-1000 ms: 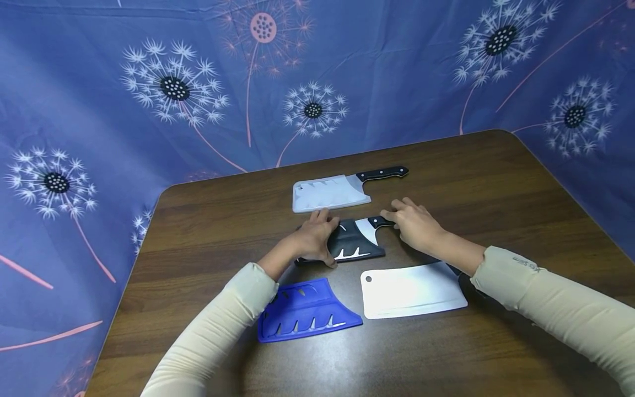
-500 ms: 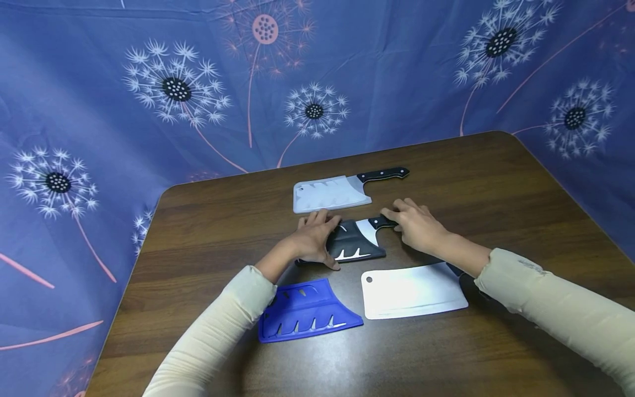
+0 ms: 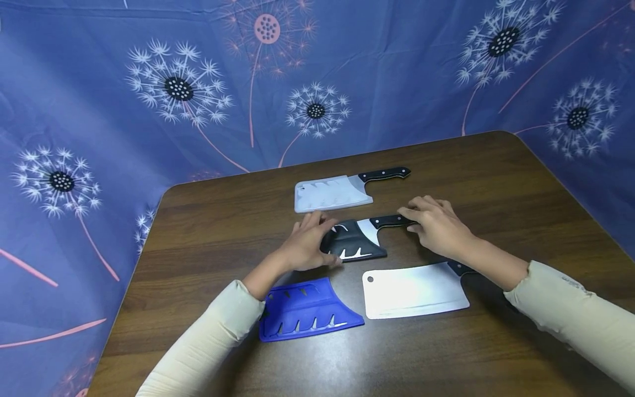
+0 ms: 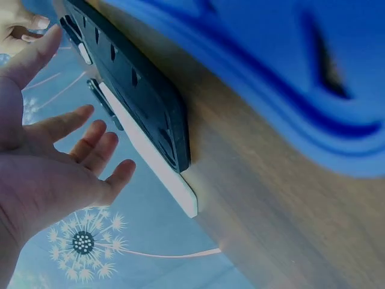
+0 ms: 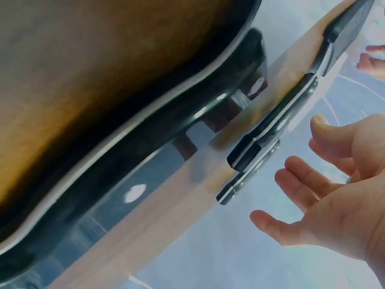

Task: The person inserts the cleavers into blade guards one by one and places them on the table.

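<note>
A cleaver [image 3: 368,230] with a black handle lies mid-table, its blade inside a black blade guard [image 3: 349,240]. My left hand [image 3: 307,242] hovers over the guard's left end, fingers spread; in the left wrist view the hand [image 4: 66,150] appears apart from the guard [image 4: 129,72]. Beside the handle's right end is my right hand [image 3: 440,225]. The right wrist view has that hand [image 5: 337,192] with loosely bent fingers, holding nothing, apart from the cleaver's handle [image 5: 274,123]. Nearer lie a blue blade guard [image 3: 307,314] and a bare-bladed cleaver [image 3: 414,291].
Behind the middle cleaver, a third cleaver [image 3: 384,174] lies with its blade in a whitish guard [image 3: 329,193]. The wooden table [image 3: 213,220] meets a blue dandelion-print cloth [image 3: 397,71] at its back edge. The bare cleaver's handle is partly under my right forearm.
My right hand has let go of the black handle and moved right. My left hand has come off the black guard and shifted slightly left. The cleavers and blue guard stay in place.
</note>
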`<state>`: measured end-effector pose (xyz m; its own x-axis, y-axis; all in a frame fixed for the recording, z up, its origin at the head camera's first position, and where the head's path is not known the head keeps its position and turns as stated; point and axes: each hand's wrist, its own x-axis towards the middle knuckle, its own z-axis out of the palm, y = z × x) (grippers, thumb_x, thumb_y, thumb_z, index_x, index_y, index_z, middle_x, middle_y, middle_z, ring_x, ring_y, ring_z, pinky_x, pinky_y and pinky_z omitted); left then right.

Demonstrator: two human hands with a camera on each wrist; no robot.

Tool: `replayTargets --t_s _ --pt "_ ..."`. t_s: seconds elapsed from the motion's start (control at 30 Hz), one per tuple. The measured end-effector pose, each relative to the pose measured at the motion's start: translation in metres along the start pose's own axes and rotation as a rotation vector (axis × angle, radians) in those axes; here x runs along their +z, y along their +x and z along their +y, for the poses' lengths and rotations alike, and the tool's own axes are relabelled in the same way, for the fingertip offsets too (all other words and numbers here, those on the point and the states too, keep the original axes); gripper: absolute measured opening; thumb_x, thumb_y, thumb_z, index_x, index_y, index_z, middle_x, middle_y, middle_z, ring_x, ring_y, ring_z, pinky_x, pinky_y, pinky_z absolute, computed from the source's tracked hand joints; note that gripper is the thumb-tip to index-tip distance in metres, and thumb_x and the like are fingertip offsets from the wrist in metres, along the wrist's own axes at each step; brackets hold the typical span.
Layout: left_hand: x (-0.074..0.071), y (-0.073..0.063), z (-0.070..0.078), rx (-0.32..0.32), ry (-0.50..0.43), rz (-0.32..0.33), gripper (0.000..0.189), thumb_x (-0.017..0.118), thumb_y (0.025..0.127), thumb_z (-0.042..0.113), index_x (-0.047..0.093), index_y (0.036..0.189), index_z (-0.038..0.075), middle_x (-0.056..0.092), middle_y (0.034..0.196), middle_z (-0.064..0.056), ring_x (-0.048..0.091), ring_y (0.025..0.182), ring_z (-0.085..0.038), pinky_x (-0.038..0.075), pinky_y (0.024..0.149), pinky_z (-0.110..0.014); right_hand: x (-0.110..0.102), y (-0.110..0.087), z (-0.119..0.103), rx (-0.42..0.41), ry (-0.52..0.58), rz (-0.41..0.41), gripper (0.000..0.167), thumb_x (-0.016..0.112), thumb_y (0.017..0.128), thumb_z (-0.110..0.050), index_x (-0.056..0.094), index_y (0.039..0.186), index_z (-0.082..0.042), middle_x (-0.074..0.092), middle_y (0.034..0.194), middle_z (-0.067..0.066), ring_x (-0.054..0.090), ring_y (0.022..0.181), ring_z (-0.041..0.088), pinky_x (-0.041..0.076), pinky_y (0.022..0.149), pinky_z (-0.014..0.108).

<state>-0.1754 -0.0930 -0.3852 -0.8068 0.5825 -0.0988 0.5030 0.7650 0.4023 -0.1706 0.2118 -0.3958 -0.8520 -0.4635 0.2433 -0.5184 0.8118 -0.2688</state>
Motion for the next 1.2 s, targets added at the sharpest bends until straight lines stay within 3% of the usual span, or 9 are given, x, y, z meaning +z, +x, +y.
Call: replayTargets --t_s 0.27,0.43,0.6,0.9,1.2 --pt "0.003 -0.027 0.000 0.012 -0.017 0.100 0.069 0.077 0.080 0.036 0.051 0.138 0.010 0.045 0.133 -0.006 0.039 0.118 -0.021 0.034 0.089 -0.041 -0.011 -0.023 -0.003 -0.024 0.027 0.009 0.039 0.073 0.080 0.003 0.067 0.118 -0.001 0.063 0.109 0.016 0.055 0.100 0.033 0.034 0.085 0.065" --pt "0.005 -0.043 -0.002 0.001 -0.008 0.128 0.066 0.077 0.081 0.033 0.052 0.138 0.009 0.047 0.130 -0.005 0.041 0.118 -0.021 0.034 0.090 -0.044 -0.016 -0.036 -0.003 -0.044 0.025 0.041 0.041 0.075 0.076 0.005 0.068 0.116 -0.001 0.063 0.107 0.016 0.057 0.099 0.034 0.035 0.083 0.068" --pt "0.007 -0.058 -0.003 0.000 0.003 0.143 0.068 0.077 0.080 0.036 0.052 0.137 0.009 0.048 0.129 -0.004 0.042 0.116 -0.021 0.035 0.089 -0.044 -0.021 -0.047 -0.001 -0.004 0.008 0.028 0.043 0.076 0.076 0.004 0.068 0.118 -0.001 0.063 0.110 0.017 0.057 0.102 0.035 0.035 0.084 0.067" --pt "0.010 -0.079 -0.002 -0.023 0.061 0.078 0.082 0.075 0.078 0.051 0.045 0.144 0.012 0.045 0.136 -0.005 0.040 0.123 -0.022 0.034 0.097 -0.047 -0.024 -0.066 0.003 0.043 0.019 -0.012 0.042 0.075 0.078 -0.001 0.066 0.118 0.001 0.062 0.112 0.021 0.055 0.105 0.040 0.033 0.083 0.068" --pt "0.015 -0.095 0.001 -0.087 0.130 -0.073 0.100 0.076 0.071 0.060 0.036 0.149 0.011 0.036 0.145 -0.010 0.033 0.132 -0.032 0.034 0.096 -0.060 -0.023 -0.083 0.015 0.129 0.069 -0.094 0.051 0.077 0.078 -0.010 0.062 0.126 -0.002 0.057 0.120 0.027 0.050 0.111 0.046 0.030 0.082 0.067"
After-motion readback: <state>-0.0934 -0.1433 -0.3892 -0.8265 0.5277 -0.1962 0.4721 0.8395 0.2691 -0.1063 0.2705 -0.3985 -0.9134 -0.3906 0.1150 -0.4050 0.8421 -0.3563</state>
